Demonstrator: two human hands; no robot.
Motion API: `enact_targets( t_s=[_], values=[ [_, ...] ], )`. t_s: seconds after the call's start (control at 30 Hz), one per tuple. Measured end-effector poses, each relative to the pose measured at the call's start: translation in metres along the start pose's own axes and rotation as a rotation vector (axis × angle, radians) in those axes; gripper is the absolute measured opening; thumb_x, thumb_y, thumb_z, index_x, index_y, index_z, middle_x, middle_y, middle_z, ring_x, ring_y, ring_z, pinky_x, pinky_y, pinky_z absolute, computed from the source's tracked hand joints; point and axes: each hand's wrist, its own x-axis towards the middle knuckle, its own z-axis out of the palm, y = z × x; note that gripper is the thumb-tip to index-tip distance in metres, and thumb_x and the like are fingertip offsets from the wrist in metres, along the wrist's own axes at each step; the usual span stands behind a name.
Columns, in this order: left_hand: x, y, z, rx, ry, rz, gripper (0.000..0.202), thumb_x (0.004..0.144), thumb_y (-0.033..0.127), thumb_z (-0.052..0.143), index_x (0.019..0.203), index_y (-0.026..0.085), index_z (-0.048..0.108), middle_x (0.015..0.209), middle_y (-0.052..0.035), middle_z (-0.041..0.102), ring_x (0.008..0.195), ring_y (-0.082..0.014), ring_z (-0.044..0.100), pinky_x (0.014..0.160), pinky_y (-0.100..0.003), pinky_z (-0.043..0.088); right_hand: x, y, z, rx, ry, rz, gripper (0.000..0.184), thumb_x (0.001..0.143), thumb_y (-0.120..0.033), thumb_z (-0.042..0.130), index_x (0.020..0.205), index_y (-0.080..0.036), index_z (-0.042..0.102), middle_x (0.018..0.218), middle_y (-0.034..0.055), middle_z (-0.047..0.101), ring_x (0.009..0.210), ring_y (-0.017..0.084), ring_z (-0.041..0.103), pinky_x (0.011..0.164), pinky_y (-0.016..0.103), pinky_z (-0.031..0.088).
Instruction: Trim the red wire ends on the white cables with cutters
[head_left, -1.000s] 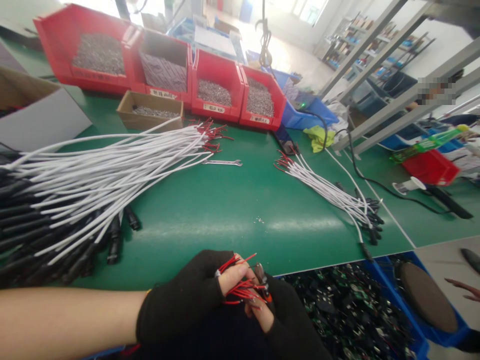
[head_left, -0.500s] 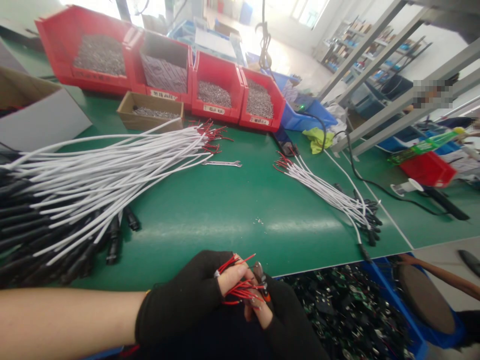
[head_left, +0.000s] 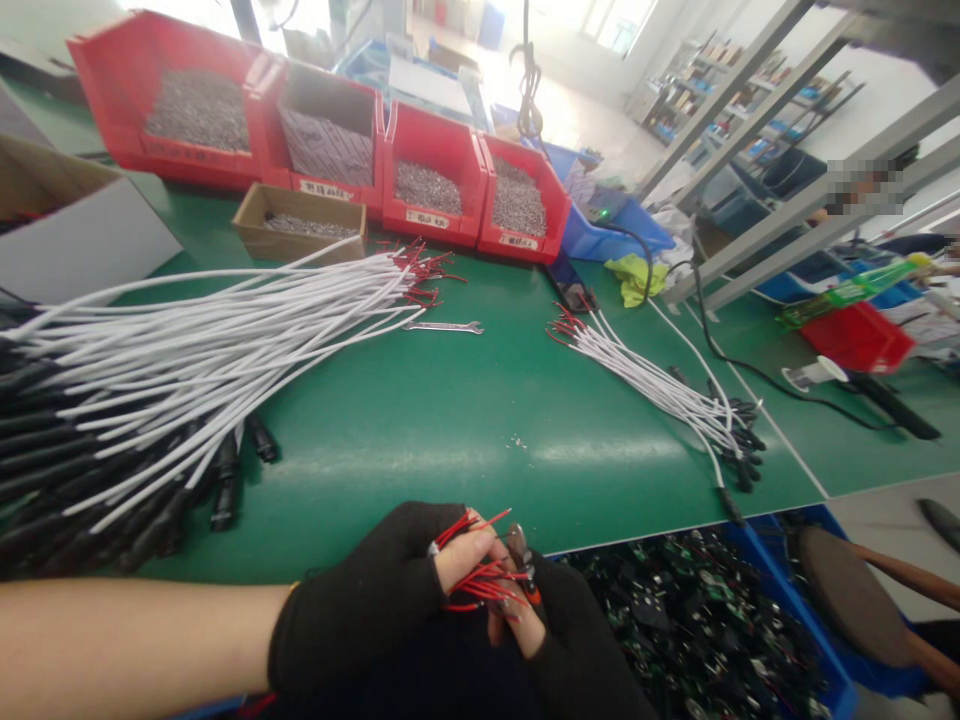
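While the left hand (head_left: 375, 600) grips a bunch of red wires (head_left: 480, 575) at the near edge of the table (head_left: 465, 420), the right hand (head_left: 570, 640) pinches small pliers (head_left: 523, 560) against them. Farther back on the table lies a white cable bundle (head_left: 225, 340).

Head camera looks down, forward, over bench (head_left: 480, 420).

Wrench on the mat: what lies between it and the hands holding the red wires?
In the head view, only bare green mat separates the wrench from the left hand and right hand, apart from tiny specks.
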Motion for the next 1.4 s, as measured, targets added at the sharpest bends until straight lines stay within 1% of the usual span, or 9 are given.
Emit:
enact_targets(
  t_s=[0.2,0.43,0.6,0.73,0.87,0.97,1.1,1.2,1.4],
  values=[
    [0.0,0.001,0.0,0.0,0.001,-0.008,0.041,0.099,0.035,0.042,0.082,0.009,0.068,0.077,-0.0065,0.07,0.074,-0.017,0.065,0.072,-0.023,0.048,0.001,0.0,-0.014,-0.026,0.02,0.013,0.06,0.084,-0.073,0.046,0.085,-0.02,0.076,0.085,0.0098,0.074,0.095,0.028,0.07,0.087,0.037,0.057],
    [-0.002,-0.005,-0.001,-0.014,0.007,0.004,0.04,0.099,0.037,0.044,0.083,0.01,0.068,0.077,-0.0058,0.07,0.073,-0.0171,0.065,0.07,-0.023,0.049,0.003,0.016,-0.012,-0.038,-0.002,-0.006,0.06,0.084,-0.073,0.046,0.087,-0.022,0.076,0.084,0.0087,0.074,0.094,0.027,0.07,0.082,0.035,0.059],
    [-0.001,-0.005,-0.001,0.002,0.026,-0.007,0.039,0.097,0.038,0.045,0.083,0.009,0.068,0.079,-0.0063,0.07,0.074,-0.0182,0.065,0.071,-0.025,0.048,0.003,0.046,-0.018,-0.086,0.095,0.016,0.05,0.084,-0.065,0.056,0.098,-0.021,0.074,0.104,0.0104,0.072,0.104,0.029,0.067,0.09,0.039,0.056],
    [0.0,-0.001,0.0,0.015,0.027,-0.036,0.039,0.097,0.036,0.043,0.081,0.009,0.068,0.079,-0.0068,0.07,0.074,-0.0186,0.064,0.071,-0.026,0.048,0.011,0.077,-0.015,-0.086,0.108,0.006,0.056,0.083,-0.069,0.054,0.097,-0.017,0.07,0.103,0.0111,0.071,0.097,0.022,0.068,0.088,0.039,0.055],
    [0.0,0.001,0.0,0.023,0.018,-0.033,0.037,0.095,0.033,0.043,0.079,0.009,0.066,0.079,-0.007,0.068,0.073,-0.0175,0.062,0.069,-0.025,0.047,0.016,0.086,-0.012,-0.067,0.096,-0.009,0.058,0.085,-0.069,0.051,0.099,-0.015,0.068,0.106,0.0115,0.07,0.096,0.019,0.067,0.088,0.038,0.055],
    [0.001,0.001,0.001,-0.01,-0.002,-0.01,0.04,0.096,0.034,0.041,0.074,0.01,0.064,0.075,-0.0069,0.067,0.07,-0.0172,0.061,0.068,-0.024,0.046,0.018,0.078,-0.011,-0.054,0.09,-0.017,0.06,0.083,-0.072,0.051,0.095,-0.016,0.069,0.103,0.0115,0.071,0.093,0.019,0.068,0.085,0.036,0.056],
    [0.001,0.002,0.003,-0.18,-0.059,0.021,0.041,0.097,0.035,0.039,0.071,0.012,0.061,0.069,-0.0039,0.063,0.068,-0.0157,0.06,0.068,-0.023,0.045,0.017,0.049,-0.02,-0.049,0.104,-0.009,0.063,0.081,-0.077,0.047,0.074,-0.018,0.068,0.072,0.0083,0.07,0.072,0.02,0.069,0.065,0.029,0.057],
    [-0.002,0.0,0.003,-0.068,0.035,-0.026,0.042,0.095,0.042,0.044,0.067,0.013,0.057,0.063,-0.0005,0.054,0.061,-0.0134,0.051,0.061,-0.023,0.041,0.009,0.013,-0.035,-0.051,0.118,-0.007,0.06,0.09,-0.067,0.04,0.064,-0.017,0.063,0.055,0.0068,0.063,0.055,0.018,0.063,0.052,0.026,0.052],
    [-0.002,-0.004,0.001,0.035,0.091,-0.081,0.045,0.09,0.051,0.044,0.068,0.013,0.055,0.065,-0.0025,0.056,0.063,-0.0167,0.052,0.06,-0.026,0.041,-0.003,-0.045,-0.045,-0.239,0.133,-0.079,0.041,0.089,-0.051,0.055,0.071,-0.015,0.065,0.061,0.0042,0.066,0.055,0.015,0.061,0.055,0.023,0.049]
  ],
)
